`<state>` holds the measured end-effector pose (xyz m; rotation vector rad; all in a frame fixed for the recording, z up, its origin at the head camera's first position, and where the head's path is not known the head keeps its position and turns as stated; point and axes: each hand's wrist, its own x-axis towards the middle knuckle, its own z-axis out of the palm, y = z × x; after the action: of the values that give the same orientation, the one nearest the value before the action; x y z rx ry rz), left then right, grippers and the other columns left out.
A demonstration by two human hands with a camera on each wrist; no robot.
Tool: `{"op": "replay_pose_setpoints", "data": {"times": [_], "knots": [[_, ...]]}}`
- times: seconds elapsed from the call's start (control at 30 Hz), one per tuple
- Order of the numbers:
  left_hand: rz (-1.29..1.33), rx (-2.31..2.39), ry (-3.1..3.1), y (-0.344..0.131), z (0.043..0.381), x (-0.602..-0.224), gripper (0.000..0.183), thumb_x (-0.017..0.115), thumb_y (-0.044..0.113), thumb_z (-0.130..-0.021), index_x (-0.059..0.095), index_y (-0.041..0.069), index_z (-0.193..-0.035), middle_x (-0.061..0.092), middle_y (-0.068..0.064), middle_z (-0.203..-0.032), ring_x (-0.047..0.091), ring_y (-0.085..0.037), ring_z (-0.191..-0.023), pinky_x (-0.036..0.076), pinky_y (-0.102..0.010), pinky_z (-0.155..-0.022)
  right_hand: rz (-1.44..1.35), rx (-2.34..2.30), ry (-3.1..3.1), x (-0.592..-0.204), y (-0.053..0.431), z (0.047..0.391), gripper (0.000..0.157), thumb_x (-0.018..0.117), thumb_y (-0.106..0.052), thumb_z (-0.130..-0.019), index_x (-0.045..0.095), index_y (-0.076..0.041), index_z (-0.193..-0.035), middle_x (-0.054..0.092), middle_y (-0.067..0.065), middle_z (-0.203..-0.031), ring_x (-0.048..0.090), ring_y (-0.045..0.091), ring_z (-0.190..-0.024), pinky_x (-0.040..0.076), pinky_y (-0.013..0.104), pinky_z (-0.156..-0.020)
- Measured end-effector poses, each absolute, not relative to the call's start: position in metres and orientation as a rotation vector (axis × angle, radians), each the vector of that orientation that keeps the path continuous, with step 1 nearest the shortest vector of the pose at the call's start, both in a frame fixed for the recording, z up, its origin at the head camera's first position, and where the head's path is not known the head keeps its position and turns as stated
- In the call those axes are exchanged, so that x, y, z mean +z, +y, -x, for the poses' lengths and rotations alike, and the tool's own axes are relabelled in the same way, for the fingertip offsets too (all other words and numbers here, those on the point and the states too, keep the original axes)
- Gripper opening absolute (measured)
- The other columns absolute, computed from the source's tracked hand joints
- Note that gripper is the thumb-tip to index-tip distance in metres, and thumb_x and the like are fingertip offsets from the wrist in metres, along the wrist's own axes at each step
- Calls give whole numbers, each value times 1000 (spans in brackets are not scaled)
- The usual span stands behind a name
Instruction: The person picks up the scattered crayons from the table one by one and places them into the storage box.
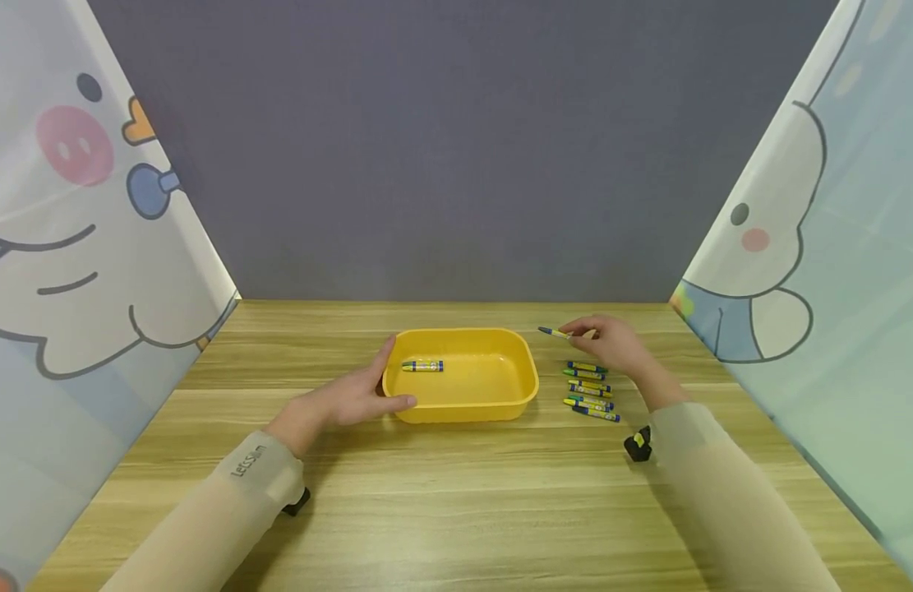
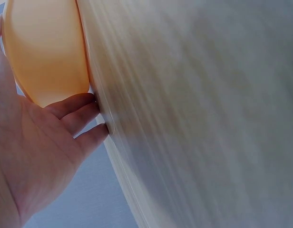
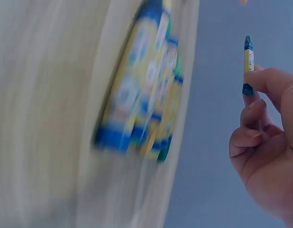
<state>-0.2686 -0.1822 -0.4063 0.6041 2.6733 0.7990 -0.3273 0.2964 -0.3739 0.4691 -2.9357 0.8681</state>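
A yellow plastic tray [image 1: 471, 413] stands on the wooden table. My left hand [image 1: 356, 395] holds its left end, thumb over the front rim and fingers along the outer side; in the left wrist view, the lower fingertips [image 2: 92, 137] touch the tabletop beside it. Inside the tray, at the left, lie what look like two crayons [image 1: 424, 366] side by side. To the right of the tray my right hand [image 1: 611, 341] pinches a dark-tipped crayon [image 3: 249, 61] between thumb and fingers, above the table. Several more crayons [image 1: 591, 390] lie in a loose column below that hand.
The wooden tabletop [image 1: 456, 501] stretches in front of the tray. A dark grey panel [image 1: 456, 148] rises behind the table's far edge. Cartoon-printed sheets [image 1: 833, 329] hang at both sides. A small black device [image 1: 638, 446] sits at my right wrist.
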Motion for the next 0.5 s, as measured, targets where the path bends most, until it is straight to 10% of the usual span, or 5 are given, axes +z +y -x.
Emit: {"op": "replay_pose_setpoints", "data": {"times": [0.5], "knots": [[-600,820,2676,-181,269,-406,126,63,79,-98,-22,26,-175,22,-28,-180,42,-49,-158,35,-65,-129,-544,1025,-2890,-355,219,317,27,68,-21,-110,80,-19,-134,74,13,-128,55,20,-71,46,30,-58]]}}
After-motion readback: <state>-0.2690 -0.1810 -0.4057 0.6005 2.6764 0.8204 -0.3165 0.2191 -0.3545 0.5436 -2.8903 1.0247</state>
